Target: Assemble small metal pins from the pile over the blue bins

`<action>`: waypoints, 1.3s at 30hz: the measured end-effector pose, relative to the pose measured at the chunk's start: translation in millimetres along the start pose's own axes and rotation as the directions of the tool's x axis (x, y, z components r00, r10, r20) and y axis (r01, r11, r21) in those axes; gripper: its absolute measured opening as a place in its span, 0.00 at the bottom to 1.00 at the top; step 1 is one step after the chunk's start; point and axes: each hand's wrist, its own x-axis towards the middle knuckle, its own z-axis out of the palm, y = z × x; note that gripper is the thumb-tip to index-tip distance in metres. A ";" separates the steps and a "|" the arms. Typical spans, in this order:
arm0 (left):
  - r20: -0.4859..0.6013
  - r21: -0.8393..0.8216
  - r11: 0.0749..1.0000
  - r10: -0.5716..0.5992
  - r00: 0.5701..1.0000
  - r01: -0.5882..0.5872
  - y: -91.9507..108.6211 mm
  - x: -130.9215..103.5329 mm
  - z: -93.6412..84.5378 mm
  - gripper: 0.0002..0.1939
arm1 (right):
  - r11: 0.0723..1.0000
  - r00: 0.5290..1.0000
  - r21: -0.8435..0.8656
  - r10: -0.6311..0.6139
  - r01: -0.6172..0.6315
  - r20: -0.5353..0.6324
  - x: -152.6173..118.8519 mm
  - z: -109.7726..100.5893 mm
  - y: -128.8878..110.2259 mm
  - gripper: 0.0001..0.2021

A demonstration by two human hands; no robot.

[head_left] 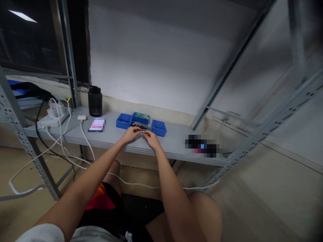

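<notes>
Both hands meet over the front part of a grey metal shelf [113, 136]. My left hand [131, 134] is closed in a pinch, its fingertips close to those of my right hand [150, 138], which is pinched too. Whatever lies between the fingertips is too small to make out. Just behind them is a pile of thin silvery and dark pieces [141, 125]. Around this pile stand blue trays: one at the left [123, 121] with dark small contents, a back tray [141, 117] with green contents, and a right tray [158, 128] with small pieces.
A black bottle [95, 101] stands at the back left, with a blurred phone-like item [97, 124] before it. Further left is a white power strip [54, 116] with cables hanging over the shelf's edge. A pixelated dark object [202, 146] lies at the right, near the metal upright [242, 148].
</notes>
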 end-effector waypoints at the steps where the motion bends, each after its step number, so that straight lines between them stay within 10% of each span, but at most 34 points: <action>1: 0.007 0.000 1.000 -0.001 1.000 0.001 -0.8 0.2 0.2 0.11 | 1.000 1.000 -0.002 0.000 0.000 0.002 0.0 0.1 0.1 0.08; 39: 0.079 0.090 0.995 -0.059 0.995 0.052 -13.3 0.8 2.6 0.11 | 1.000 0.999 0.029 0.005 -0.004 -0.034 1.8 1.7 5.8 0.09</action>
